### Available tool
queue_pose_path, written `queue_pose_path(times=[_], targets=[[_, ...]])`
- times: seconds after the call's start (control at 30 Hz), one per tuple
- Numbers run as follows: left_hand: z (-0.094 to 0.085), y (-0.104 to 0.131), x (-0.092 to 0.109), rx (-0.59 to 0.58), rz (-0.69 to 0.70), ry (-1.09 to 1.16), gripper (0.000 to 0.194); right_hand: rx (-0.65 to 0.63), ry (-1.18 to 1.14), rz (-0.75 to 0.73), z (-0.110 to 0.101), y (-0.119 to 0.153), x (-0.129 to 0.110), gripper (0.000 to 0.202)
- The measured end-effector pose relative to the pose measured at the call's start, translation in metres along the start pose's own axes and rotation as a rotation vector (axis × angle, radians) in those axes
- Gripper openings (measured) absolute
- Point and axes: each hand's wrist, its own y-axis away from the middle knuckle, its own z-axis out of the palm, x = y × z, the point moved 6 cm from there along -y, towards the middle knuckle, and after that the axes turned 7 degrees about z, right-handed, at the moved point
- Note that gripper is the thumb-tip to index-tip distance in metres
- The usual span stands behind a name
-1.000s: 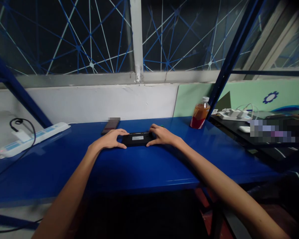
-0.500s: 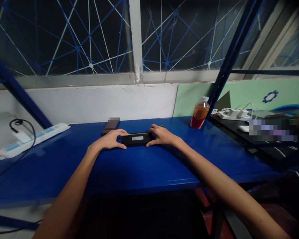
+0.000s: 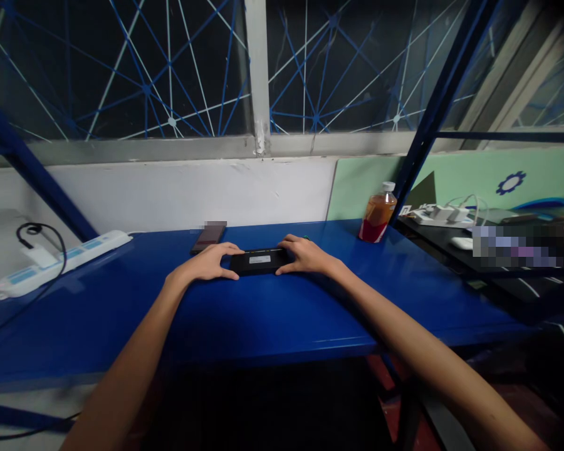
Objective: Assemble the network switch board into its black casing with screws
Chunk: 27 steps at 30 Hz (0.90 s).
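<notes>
A flat black box [image 3: 257, 268] with a pale label on top lies on the blue table [image 3: 282, 313]. My left hand [image 3: 210, 262] grips its left end between thumb and fingers. At the other end, my right hand [image 3: 305, 255] holds the box the same way, thumb on the near side and fingers on the far side. A dark phone [image 3: 209, 238] lies just behind my left hand.
A bottle of orange drink [image 3: 378, 213] stands at the table's back right. A white power strip [image 3: 66, 263] with a black cable is at the left. On the right, a black desk [image 3: 427, 235] carries chargers and a white mouse [image 3: 461, 243].
</notes>
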Motion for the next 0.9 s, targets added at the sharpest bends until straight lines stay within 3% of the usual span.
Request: queue_pose_path(times=[0.3, 0.5, 0.73, 0.83, 0.9], targets=[[0.0, -0.004, 0.016, 0.094, 0.035, -0.01, 0.073, -0.013, 0.011, 0.027, 0.001, 0.0, 0.0, 0.072], [0.002, -0.008, 0.016, 0.119, 0.061, -0.003, 0.061, -0.026, -0.018, 0.001, 0.001, -0.003, -0.002, 0.068], [0.001, -0.006, 0.016, 0.113, 0.044, -0.004, 0.07, 0.01, -0.034, 0.025, -0.001, -0.001, 0.002, 0.088], [0.0, -0.005, 0.015, 0.104, 0.026, -0.01, 0.071, 0.139, -0.024, 0.059, -0.018, 0.0, 0.014, 0.071], [-0.001, -0.004, 0.014, 0.086, 0.024, -0.004, 0.071, 0.221, 0.046, 0.188, -0.031, 0.001, 0.031, 0.055]])
